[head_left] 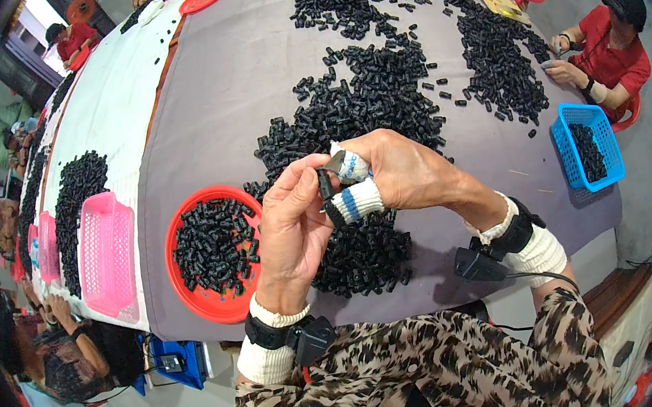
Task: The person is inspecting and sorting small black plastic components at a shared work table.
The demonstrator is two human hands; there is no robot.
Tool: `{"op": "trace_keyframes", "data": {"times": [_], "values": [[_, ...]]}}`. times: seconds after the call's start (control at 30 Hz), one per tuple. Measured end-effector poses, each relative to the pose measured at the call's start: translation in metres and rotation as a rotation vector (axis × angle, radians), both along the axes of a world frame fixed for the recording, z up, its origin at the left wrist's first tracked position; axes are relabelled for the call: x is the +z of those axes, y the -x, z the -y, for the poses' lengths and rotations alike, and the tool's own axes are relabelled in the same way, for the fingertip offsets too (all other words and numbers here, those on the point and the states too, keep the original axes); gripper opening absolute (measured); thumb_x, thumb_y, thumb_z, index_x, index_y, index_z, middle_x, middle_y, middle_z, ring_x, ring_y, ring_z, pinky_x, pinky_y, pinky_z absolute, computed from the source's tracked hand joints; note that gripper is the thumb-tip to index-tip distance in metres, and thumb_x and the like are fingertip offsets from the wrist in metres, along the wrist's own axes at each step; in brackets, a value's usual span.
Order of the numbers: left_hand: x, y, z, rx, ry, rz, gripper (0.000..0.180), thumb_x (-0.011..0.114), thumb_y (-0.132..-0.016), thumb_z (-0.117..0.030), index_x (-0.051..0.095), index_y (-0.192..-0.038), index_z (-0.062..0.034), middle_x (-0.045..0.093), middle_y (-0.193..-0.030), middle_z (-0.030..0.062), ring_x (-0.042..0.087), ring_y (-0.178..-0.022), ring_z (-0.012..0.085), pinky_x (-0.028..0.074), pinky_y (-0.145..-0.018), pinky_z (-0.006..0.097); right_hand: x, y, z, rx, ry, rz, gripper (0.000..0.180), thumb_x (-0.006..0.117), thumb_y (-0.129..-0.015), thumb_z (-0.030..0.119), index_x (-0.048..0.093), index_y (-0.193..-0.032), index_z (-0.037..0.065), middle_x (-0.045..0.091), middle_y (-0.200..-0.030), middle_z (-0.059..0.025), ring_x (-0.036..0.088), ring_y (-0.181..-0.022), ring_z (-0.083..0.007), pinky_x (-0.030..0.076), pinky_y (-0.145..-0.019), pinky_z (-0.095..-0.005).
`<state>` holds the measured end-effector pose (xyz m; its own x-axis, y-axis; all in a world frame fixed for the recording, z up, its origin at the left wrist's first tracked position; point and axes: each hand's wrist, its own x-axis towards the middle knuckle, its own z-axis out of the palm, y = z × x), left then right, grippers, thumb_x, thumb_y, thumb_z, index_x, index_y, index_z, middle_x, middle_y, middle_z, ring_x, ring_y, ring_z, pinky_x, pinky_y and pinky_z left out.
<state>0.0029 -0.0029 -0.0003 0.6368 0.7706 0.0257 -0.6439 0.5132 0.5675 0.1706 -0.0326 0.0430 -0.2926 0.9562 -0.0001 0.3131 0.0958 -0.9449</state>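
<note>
Above the heaped table, my left hand point(290, 228) pinches a small black ribbed cylinder point(325, 184) between thumb and fingers. My right hand point(406, 168) meets it from the other side, its fingers curled and partly covered by white and blue cloth finger sleeves point(355, 202). From its grip a small grey blade-like piece point(335, 160) sticks out against the top of the cylinder; its handle, if any, is hidden. Directly behind and below my hands lies a large pile of similar black cylinders point(373, 89). A round red tray point(183, 288) holding more of them is left of my left hand.
Across the grey-covered table point(210, 104) are further black heaps. A blue basket point(572, 179) with black pieces is at the right edge, near a person in red point(619, 57). Pink baskets point(109, 252) stand on the white-covered strip at left. Other people sit around the edges.
</note>
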Motion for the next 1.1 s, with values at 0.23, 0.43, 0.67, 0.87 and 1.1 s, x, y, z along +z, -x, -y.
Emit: {"op": "trace_keyframes", "data": {"times": [0.23, 0.43, 0.67, 0.87, 1.1], "values": [[0.0013, -0.0021, 0.0023, 0.031, -0.009, -0.029, 0.021, 0.052, -0.089, -0.012, 0.055, -0.105, 0.0005, 0.062, -0.093, 0.0078, 0.06, -0.084, 0.0143, 0.05, -0.077, 0.028, 0.0012, 0.0032, 0.0016, -0.006, -0.054, 0.052, 0.031, 0.074, -0.068, 0.024, 0.056, -0.08, 0.002, 0.053, -0.065, -0.001, 0.048, -0.061, -0.0087, 0.04, -0.055, -0.0261], [-0.0006, -0.0028, 0.0014, 0.045, -0.013, -0.069, 0.02, 0.053, -0.089, -0.012, 0.056, -0.104, 0.0009, 0.061, -0.095, 0.0081, 0.06, -0.086, 0.0151, 0.05, -0.079, 0.029, -0.0004, 0.0045, -0.0003, -0.04, -0.131, 0.117, 0.041, 0.07, -0.066, 0.035, 0.055, -0.07, -0.002, 0.055, -0.058, -0.0112, 0.053, -0.053, -0.0201, 0.042, -0.054, -0.0333], [0.0017, -0.0021, 0.0042, 0.076, -0.047, -0.105, 0.019, 0.053, -0.088, -0.011, 0.057, -0.103, 0.0008, 0.062, -0.095, 0.0077, 0.06, -0.086, 0.0145, 0.05, -0.078, 0.029, 0.0003, 0.0035, -0.0001, 0.004, -0.1, 0.182, 0.036, 0.073, -0.068, 0.031, 0.056, -0.08, 0.0, 0.056, -0.063, -0.0056, 0.049, -0.058, -0.0118, 0.041, -0.054, -0.0299], [0.0009, -0.0035, 0.0035, 0.098, -0.056, -0.133, 0.019, 0.053, -0.088, -0.01, 0.057, -0.103, 0.0009, 0.062, -0.094, 0.0074, 0.06, -0.085, 0.0138, 0.05, -0.077, 0.028, -0.0002, 0.0042, -0.0003, -0.032, -0.154, 0.169, 0.039, 0.068, -0.066, 0.034, 0.054, -0.07, -0.003, 0.054, -0.056, -0.0136, 0.054, -0.051, -0.0232, 0.042, -0.053, -0.0348], [0.002, -0.0024, 0.0052, 0.099, -0.066, -0.155, 0.019, 0.053, -0.088, -0.01, 0.057, -0.103, 0.0012, 0.062, -0.093, 0.0073, 0.061, -0.084, 0.0134, 0.051, -0.076, 0.027, -0.005, 0.0034, -0.0006, 0.008, -0.138, 0.211, 0.038, 0.071, -0.07, 0.033, 0.054, -0.079, 0.0, 0.055, -0.063, -0.0074, 0.051, -0.056, -0.0171, 0.041, -0.054, -0.0316]]}}
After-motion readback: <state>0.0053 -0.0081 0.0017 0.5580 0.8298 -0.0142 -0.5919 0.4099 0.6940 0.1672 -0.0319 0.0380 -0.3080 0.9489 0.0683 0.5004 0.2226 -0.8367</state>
